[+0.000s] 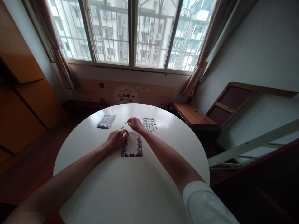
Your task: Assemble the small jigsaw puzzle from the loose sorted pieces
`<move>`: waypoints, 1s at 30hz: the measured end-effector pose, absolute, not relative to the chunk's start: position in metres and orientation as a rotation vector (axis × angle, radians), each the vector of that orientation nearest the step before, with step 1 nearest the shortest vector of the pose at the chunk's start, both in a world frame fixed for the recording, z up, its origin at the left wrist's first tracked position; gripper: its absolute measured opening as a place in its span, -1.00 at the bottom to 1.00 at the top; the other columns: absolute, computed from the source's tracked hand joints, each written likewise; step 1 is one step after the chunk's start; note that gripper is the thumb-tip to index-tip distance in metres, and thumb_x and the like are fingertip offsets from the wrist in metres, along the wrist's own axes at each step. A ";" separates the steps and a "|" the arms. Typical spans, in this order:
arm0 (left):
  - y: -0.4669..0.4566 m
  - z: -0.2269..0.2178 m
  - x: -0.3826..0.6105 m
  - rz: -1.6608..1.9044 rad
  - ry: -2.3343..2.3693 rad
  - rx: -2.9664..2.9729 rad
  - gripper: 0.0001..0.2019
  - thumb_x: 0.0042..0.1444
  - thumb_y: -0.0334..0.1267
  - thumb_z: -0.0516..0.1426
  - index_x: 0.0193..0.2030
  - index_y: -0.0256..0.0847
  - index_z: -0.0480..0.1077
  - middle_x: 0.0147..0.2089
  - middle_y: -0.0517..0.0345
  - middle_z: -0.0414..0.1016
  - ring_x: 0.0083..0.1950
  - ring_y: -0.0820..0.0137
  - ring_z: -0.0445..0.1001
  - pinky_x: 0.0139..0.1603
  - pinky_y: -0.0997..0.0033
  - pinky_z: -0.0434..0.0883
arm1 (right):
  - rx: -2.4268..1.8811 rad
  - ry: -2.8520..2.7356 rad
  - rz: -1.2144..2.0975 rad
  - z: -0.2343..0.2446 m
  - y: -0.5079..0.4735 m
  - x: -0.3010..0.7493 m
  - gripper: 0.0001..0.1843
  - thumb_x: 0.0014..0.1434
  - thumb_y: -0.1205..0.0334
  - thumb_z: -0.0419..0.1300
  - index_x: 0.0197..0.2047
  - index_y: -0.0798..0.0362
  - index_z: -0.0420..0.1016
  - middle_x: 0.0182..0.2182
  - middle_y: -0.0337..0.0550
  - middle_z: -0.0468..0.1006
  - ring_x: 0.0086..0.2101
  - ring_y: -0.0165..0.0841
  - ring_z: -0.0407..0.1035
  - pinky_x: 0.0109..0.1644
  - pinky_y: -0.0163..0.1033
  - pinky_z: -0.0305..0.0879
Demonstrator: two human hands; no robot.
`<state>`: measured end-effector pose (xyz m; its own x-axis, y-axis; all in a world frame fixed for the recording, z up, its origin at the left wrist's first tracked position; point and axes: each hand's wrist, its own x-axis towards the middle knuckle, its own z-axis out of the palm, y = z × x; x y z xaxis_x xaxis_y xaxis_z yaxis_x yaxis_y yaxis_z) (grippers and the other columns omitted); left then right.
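A partly assembled jigsaw puzzle [132, 155] lies on the white round table, its bottom and two side strips joined around a bare middle. My left hand [117, 137] rests at the upper end of its left strip, fingers curled and thumb and index closed on a jigsaw piece at the edge. My right hand [135, 123] is just beyond, its fingertips pinched together over the table; what is between them is too small to make out. A loose jigsaw piece [125, 122] lies by those fingertips, and another piece [121, 127] sits nearer my left hand.
Several loose pieces [149, 123] are laid out in rows right of my right hand. A colourful printed packet [106, 121] lies at the left of the white table [112, 189]. Behind stand a window and a printed cardboard panel [161, 93]; a wooden bench [193, 113] is at right.
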<state>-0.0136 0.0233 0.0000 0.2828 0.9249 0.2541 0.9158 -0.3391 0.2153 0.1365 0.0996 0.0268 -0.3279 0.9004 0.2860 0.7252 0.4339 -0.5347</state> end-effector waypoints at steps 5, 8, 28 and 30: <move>0.024 -0.001 -0.013 0.508 1.795 2.485 -0.70 0.20 -0.12 -0.04 -0.07 -0.05 0.45 -0.43 0.16 0.49 -0.40 0.34 0.45 -0.41 0.45 0.16 | -1.459 -2.215 0.518 0.024 0.124 0.123 -0.73 0.07 0.34 0.19 -0.12 0.03 0.53 -0.23 -0.14 0.57 -0.25 -0.34 0.43 -0.22 -0.34 0.29; 0.025 -0.001 -0.013 0.515 1.790 2.473 -0.71 0.19 -0.12 -0.04 -0.09 -0.07 0.45 -0.43 0.16 0.49 -0.42 0.34 0.45 -0.42 0.45 0.16 | -1.552 -2.183 0.592 0.018 0.134 0.117 -0.63 0.04 0.31 0.22 -0.03 0.03 0.48 -0.16 -0.12 0.55 -0.22 -0.32 0.43 -0.18 -0.33 0.32; 0.023 0.001 -0.012 0.528 1.777 2.449 -0.73 0.18 -0.13 -0.02 -0.09 -0.05 0.44 -0.42 0.18 0.50 -0.42 0.36 0.44 -0.41 0.47 0.13 | -1.575 -2.164 0.696 0.011 0.138 0.119 -0.88 -0.11 0.33 0.32 -0.41 0.14 0.58 -0.37 -0.02 0.59 -0.34 -0.25 0.46 -0.32 -0.31 0.30; 0.024 0.000 -0.013 0.538 1.775 2.449 -0.73 0.18 -0.13 -0.02 -0.09 -0.05 0.44 -0.43 0.18 0.49 -0.43 0.36 0.43 -0.41 0.47 0.12 | -1.540 -2.152 0.734 0.013 0.137 0.125 -0.87 -0.14 0.36 0.35 -0.42 0.14 0.58 -0.40 -0.06 0.59 -0.38 -0.28 0.46 -0.37 -0.35 0.30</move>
<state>-0.0126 0.0236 0.0004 0.2719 0.9323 0.2385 0.9078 -0.3308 0.2579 0.1248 0.1371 0.0133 -0.3181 0.9480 0.0134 0.7424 0.2579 -0.6184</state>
